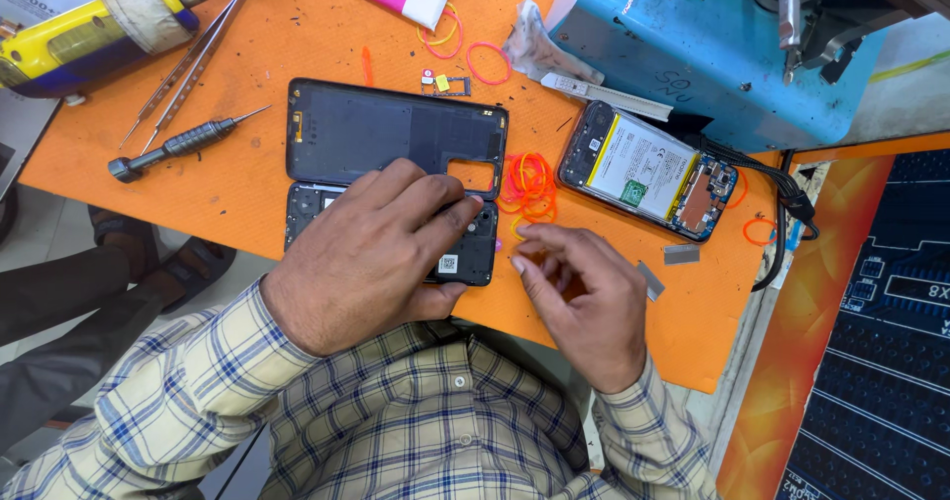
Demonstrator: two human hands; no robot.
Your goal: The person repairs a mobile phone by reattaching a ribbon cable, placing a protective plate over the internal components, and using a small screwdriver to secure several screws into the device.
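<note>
The left hand [371,253] is lying flat and pressing down on a dark rectangular opened phone body [465,253] on the rough orange mat [237,193], fingers spread over it, not gripping. A glossy black plastic back cover [391,129] is lying just above it, touching. The right hand [584,297] is hovering just right of the phone, fingertips pinched; can't tell whether anything's between them. Tangled orange rubber bands [527,185] are sitting near those fingers.
</note>
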